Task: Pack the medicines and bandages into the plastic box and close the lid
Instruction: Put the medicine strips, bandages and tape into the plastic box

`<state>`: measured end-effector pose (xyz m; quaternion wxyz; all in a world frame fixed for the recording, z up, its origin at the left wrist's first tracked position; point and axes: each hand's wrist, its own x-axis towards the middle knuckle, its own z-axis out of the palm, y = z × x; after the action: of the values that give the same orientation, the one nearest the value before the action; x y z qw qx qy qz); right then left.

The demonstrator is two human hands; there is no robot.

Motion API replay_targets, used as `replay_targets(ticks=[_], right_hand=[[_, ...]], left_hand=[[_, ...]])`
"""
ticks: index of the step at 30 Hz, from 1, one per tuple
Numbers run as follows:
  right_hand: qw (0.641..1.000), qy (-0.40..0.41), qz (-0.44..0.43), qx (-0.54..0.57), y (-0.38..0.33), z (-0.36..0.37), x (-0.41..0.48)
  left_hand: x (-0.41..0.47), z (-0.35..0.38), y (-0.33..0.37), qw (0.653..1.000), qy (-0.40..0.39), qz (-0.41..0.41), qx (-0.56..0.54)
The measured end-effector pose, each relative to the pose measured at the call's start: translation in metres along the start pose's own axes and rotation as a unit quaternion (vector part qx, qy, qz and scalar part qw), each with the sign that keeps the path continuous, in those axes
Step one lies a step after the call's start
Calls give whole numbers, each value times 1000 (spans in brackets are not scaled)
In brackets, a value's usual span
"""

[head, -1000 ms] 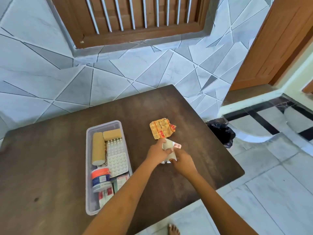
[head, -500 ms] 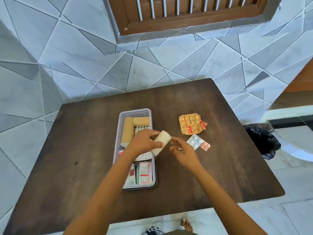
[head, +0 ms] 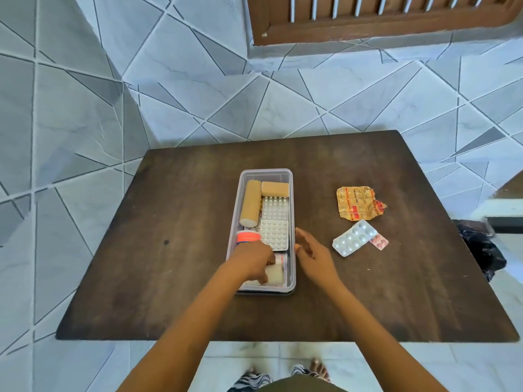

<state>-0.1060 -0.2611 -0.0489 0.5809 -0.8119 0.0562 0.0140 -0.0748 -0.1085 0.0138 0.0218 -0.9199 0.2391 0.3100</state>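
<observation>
I count one plastic box (head: 292,193) under my left fingers. In it: two tan bandage rolls (head: 250,203), one white roll (head: 275,274), two white blister sheets (head: 274,222), one orange-capped bottle (head: 248,237). Right of my right fingers — one gold strip (head: 356,202), one silver blister (head: 353,237), one small pink strip (head: 379,242).

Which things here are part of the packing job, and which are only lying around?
Part of the job:
- plastic box
- white bandage roll, held in the box by the left hand
- silver blister pack on the table
- orange foil strip
- small pink strip

Lying around:
- black bag on the floor
</observation>
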Motion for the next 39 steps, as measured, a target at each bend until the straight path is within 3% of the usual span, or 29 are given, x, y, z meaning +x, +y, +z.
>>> replay_targets(ticks=[7, 11, 15, 18, 21, 28, 31, 39], right_hand=[[1000, 7, -2, -27, 0, 6, -5], [999, 17, 21, -25, 1, -2, -4], [991, 114, 35, -55, 7, -30, 0], [972, 186, 89, -110, 17, -68, 7], [955, 206, 124, -172, 29, -103, 18], [931, 144, 193, -275, 51, -139, 45], [929, 108, 205, -289, 52, -143, 54], [939, 61, 255, -221, 51, -155, 60]], left_hand=[[7, -2, -1, 996, -19, 37, -80], [8, -24, 2, 984, 70, 47, -156], [26, -49, 26, 953, 168, 92, -237], [59, -50, 60, 948, 157, 95, -260], [97, -39, 89, 954, 139, 46, -260], [135, -10, 130, 977, 126, -30, -172], [140, -6, 134, 969, 135, -46, -201], [136, -10, 138, 952, 110, -120, -259]])
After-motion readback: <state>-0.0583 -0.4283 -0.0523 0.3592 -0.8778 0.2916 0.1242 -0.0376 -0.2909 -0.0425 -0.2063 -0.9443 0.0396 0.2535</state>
